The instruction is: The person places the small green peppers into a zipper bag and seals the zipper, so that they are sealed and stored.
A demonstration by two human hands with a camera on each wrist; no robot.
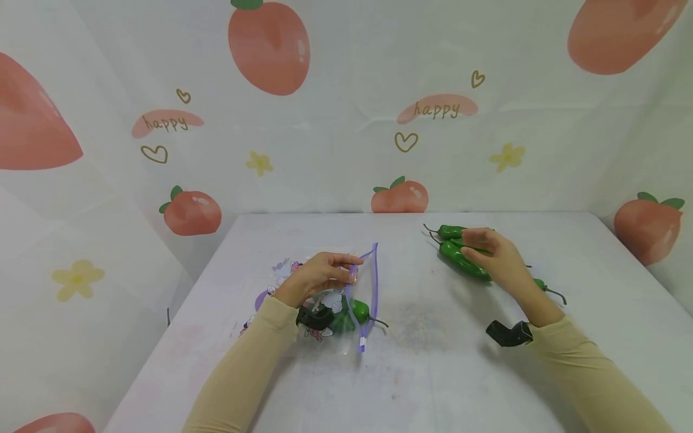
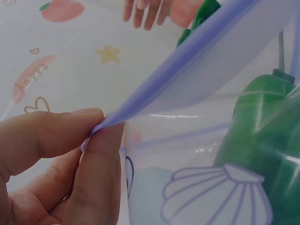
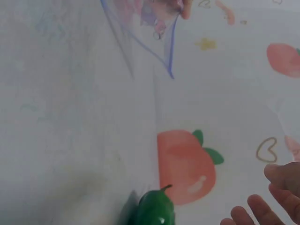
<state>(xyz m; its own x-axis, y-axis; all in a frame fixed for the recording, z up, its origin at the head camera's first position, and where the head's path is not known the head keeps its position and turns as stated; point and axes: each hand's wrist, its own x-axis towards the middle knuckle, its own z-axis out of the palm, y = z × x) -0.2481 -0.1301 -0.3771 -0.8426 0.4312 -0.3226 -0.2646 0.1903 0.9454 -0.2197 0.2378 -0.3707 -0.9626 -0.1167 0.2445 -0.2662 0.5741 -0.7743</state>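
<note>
My left hand pinches the purple top edge of a clear printed zip bag between thumb and fingers. The bag's mouth gapes to the right, with a white slider at its near end. Inside lies a green pepper, its stem poking out of the mouth; the left wrist view shows its glossy body through the plastic. Over on the right, my right hand hovers above several green peppers, partly covering them. Its fingers are apart from the thumb and hold nothing in the right wrist view.
A white table carries everything. Behind it hangs a pale cloth printed with peaches, hearts and flowers. One pepper's stem end shows beyond my right forearm. Black straps with devices sit on both wrists.
</note>
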